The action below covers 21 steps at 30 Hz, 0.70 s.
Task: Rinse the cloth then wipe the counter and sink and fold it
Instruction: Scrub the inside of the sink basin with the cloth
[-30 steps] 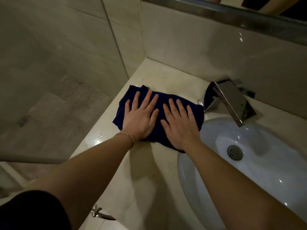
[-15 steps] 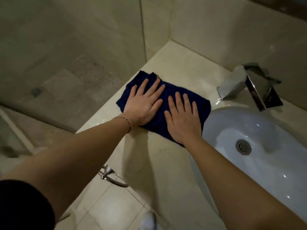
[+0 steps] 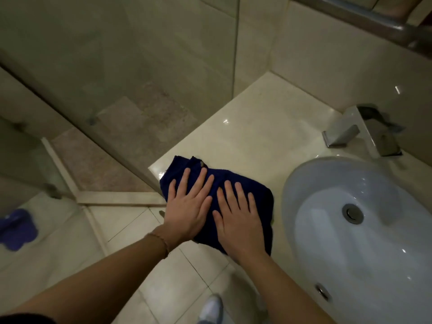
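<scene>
Head view: a dark blue cloth (image 3: 243,183) lies folded on the pale counter (image 3: 257,127), near its front left corner and just left of the white sink (image 3: 311,183). The left hand (image 3: 187,206) lies flat on the cloth's left part, fingers straight and slightly spread, a thin bracelet (image 3: 161,242) on its wrist. The right hand (image 3: 238,220) lies flat beside it on the cloth's right part, fingers straight and fanned; the two hands nearly touch. A chrome tap (image 3: 360,132) stands behind the sink, against the wall. Below the counter edge are floor tiles, with a pale shoe (image 3: 211,305) at the bottom
</scene>
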Motion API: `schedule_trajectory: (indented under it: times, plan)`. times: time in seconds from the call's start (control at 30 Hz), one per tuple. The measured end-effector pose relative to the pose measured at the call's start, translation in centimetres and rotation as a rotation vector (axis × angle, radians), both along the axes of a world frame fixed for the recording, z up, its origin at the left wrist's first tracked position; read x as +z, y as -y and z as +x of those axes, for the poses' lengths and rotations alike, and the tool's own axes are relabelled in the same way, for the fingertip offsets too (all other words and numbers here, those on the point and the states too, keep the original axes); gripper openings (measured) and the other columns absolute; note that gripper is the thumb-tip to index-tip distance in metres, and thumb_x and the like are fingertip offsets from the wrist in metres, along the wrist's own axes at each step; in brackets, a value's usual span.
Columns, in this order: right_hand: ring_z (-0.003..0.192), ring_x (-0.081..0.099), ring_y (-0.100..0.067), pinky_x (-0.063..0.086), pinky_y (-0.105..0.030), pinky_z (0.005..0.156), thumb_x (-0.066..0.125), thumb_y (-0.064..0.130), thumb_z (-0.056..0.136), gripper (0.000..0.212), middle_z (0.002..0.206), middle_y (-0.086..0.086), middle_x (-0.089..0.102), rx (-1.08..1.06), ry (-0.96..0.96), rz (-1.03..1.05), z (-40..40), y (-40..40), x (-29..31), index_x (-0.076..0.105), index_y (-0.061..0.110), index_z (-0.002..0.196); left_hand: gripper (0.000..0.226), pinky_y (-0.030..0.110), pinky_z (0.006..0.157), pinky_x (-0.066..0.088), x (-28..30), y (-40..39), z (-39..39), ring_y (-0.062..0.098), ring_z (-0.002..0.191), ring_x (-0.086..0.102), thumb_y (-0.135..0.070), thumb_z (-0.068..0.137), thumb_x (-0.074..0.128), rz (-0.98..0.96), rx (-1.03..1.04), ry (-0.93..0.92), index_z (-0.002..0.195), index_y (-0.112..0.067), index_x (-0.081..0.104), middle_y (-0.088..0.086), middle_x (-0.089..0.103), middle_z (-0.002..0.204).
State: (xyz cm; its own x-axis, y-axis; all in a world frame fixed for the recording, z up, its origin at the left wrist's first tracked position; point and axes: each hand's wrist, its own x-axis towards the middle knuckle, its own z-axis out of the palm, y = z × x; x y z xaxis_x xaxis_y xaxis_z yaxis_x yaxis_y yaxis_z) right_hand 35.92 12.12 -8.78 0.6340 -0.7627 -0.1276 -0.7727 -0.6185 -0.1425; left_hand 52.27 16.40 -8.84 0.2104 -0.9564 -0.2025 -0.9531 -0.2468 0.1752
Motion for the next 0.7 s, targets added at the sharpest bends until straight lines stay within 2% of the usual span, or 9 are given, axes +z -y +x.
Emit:
schedule_trajectory:
  times: [0.07,0.13,0.23,0.33,0.4,0.47,0.57,0.63,0.7]
  plan:
    - [0.151,0.027,-0.027,0.021,-0.048,0.120,0.023,0.041,0.104,0.058,0.162,-0.007,0.032,-0.038,0.035,0.002,-1.9,-1.0,0.1,0.041,0.013,0.152,0.067,0.057,0.125,-0.001,-0.1,-0.5,-2.2,0.028,0.155,-0.019,-0.054,0.096,-0.022,0.003,-0.047,0.013,0.160,-0.036,-0.008,-0.012,-0.012,0.168]
    - [0.149,0.032,-0.026,0.024,-0.048,0.117,0.024,0.039,0.104,0.057,0.160,-0.006,0.035,-0.092,0.052,0.011,-4.5,-1.9,0.3,0.045,0.012,0.150,0.063,0.056,0.124,0.003,-0.1,-0.7,-5.0,0.032,0.157,-0.004,-0.050,0.104,-0.009,-0.025,-0.097,-0.007,0.161,-0.033,0.008,-0.010,0.004,0.170]
    - [0.144,0.040,-0.026,0.041,-0.045,0.109,0.019,0.041,0.105,0.059,0.160,-0.006,0.037,-0.227,0.019,0.075,-9.9,-3.1,0.4,0.043,0.013,0.151,0.058,0.058,0.119,0.010,0.0,0.1,-10.3,0.037,0.156,0.010,-0.047,0.108,0.002,-0.029,-0.210,-0.021,0.160,-0.029,0.021,-0.006,0.019,0.168]
    - [0.110,0.064,-0.027,0.057,-0.039,0.081,0.004,0.049,0.106,0.071,0.141,-0.007,0.059,-0.390,0.007,0.191,-14.9,-4.1,0.6,0.051,0.013,0.145,0.059,0.058,0.119,0.008,0.2,1.5,-15.1,0.039,0.156,0.008,-0.048,0.108,0.005,-0.006,-0.390,0.006,0.160,-0.030,0.025,-0.005,0.020,0.168]
    - [0.089,0.065,-0.026,0.057,-0.036,0.069,0.005,0.050,0.106,0.074,0.120,-0.006,0.069,-0.425,0.060,0.154,-17.7,-4.6,0.3,0.059,0.011,0.137,0.057,0.057,0.120,0.006,0.2,2.4,-17.2,0.036,0.156,0.013,-0.048,0.108,0.013,-0.012,-0.493,0.014,0.152,-0.030,0.044,-0.006,0.036,0.163]
    - [0.079,0.058,-0.024,0.053,-0.034,0.064,0.015,0.047,0.107,0.064,0.105,-0.003,0.068,-0.384,0.114,0.099,-19.6,-5.1,0.1,0.061,0.012,0.134,0.052,0.055,0.121,0.009,0.1,2.8,-18.1,0.030,0.151,0.029,-0.048,0.106,0.022,-0.042,-0.551,0.022,0.132,-0.031,0.064,-0.008,0.057,0.144]
    - [0.077,0.054,-0.021,0.049,-0.033,0.063,0.029,0.044,0.101,0.052,0.097,0.001,0.065,-0.363,0.147,0.125,-22.4,-4.6,0.8,0.063,0.016,0.130,0.052,0.050,0.117,0.024,0.7,4.0,-19.5,0.023,0.119,0.053,-0.050,0.105,0.025,-0.016,-0.643,0.032,0.100,-0.031,0.073,-0.010,0.068,0.106]
    - [0.078,0.056,-0.022,0.047,-0.033,0.063,0.031,0.044,0.100,0.048,0.094,0.003,0.065,-0.375,0.151,0.114,-24.4,-3.8,1.1,0.065,0.020,0.123,0.059,0.040,0.102,0.033,1.4,5.2,-21.0,0.020,0.095,0.057,-0.052,0.104,0.015,0.080,-0.693,0.024,0.086,-0.029,0.067,-0.008,0.067,0.091]
    - [0.082,0.058,-0.023,0.044,-0.035,0.065,0.028,0.044,0.099,0.047,0.095,0.005,0.066,-0.402,0.135,0.087,-26.7,-2.2,1.5,0.066,0.024,0.119,0.060,0.037,0.087,0.036,2.1,6.7,-23.0,0.020,0.085,0.058,-0.054,0.100,0.009,0.106,-0.692,-0.029,0.079,-0.028,0.057,-0.006,0.067,0.087]
